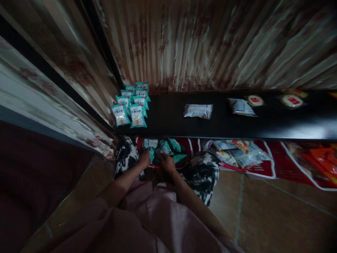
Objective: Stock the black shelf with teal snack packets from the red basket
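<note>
Low between my knees, my left hand (144, 159) is closed at the edge of a teal snack packet (151, 154). My right hand (167, 163) is beside it, fingers bent in against another teal snack packet (166, 147); the dim light blurs the exact grip. More teal packets lie around both hands in a red bag (193, 146) with white edging. One of these, a packet with a white label (150, 143), lies just beyond my left hand. On the black shelf (165, 123) above, similar teal packets (138, 116) stand in two columns at the left end.
A white-and-blue packet (198, 111) lies mid-shelf. Farther right are another pale packet (241, 106) and round wrapped cakes (291, 101). Below the shelf, clear-wrapped snacks (238, 154) and orange packets (323, 160) fill the red bags. A pleated curtain (184, 45) hangs behind.
</note>
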`<state>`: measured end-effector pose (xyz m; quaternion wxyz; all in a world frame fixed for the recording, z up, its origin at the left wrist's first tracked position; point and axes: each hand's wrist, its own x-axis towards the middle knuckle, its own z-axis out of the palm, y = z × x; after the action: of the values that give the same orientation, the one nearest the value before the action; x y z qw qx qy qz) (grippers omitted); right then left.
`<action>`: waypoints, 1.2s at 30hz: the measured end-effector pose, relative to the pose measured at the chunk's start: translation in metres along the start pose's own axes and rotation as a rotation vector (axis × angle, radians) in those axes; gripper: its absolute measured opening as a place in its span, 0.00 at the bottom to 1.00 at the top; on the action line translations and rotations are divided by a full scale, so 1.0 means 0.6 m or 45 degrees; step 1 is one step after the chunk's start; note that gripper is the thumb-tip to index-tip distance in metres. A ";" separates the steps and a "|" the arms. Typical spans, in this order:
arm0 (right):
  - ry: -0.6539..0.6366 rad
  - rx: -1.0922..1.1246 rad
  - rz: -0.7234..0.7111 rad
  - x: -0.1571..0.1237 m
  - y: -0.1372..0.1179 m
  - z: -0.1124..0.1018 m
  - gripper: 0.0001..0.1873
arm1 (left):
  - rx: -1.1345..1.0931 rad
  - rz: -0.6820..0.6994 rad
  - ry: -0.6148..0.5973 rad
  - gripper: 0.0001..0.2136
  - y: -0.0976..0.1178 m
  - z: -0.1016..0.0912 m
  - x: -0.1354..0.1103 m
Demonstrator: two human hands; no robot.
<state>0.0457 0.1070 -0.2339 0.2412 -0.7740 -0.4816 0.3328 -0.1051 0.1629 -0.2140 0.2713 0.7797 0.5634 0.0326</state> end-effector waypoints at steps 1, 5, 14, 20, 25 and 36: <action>-0.010 0.003 0.002 0.000 -0.001 -0.001 0.13 | 0.020 -0.018 -0.015 0.26 0.000 -0.002 0.001; -0.051 0.021 -0.011 -0.004 -0.001 -0.001 0.13 | 0.039 0.013 -0.076 0.16 0.007 -0.014 0.002; -0.054 0.213 -0.105 -0.010 -0.006 -0.011 0.18 | -0.074 0.250 0.073 0.09 0.039 -0.046 -0.008; 0.057 0.505 -0.098 -0.013 -0.016 -0.030 0.26 | -0.203 0.254 0.225 0.09 0.048 -0.065 0.009; 0.174 0.558 -0.181 -0.018 -0.027 -0.048 0.26 | -0.284 0.215 0.312 0.10 0.064 -0.095 0.012; -0.186 0.763 -0.253 -0.044 -0.070 -0.121 0.29 | -0.209 0.356 0.344 0.11 0.107 -0.148 0.007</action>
<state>0.0671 0.0966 -0.1493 0.4544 -0.5917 -0.4516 0.4893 -0.0801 0.1868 -0.1100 0.2488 0.8141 0.4764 0.2200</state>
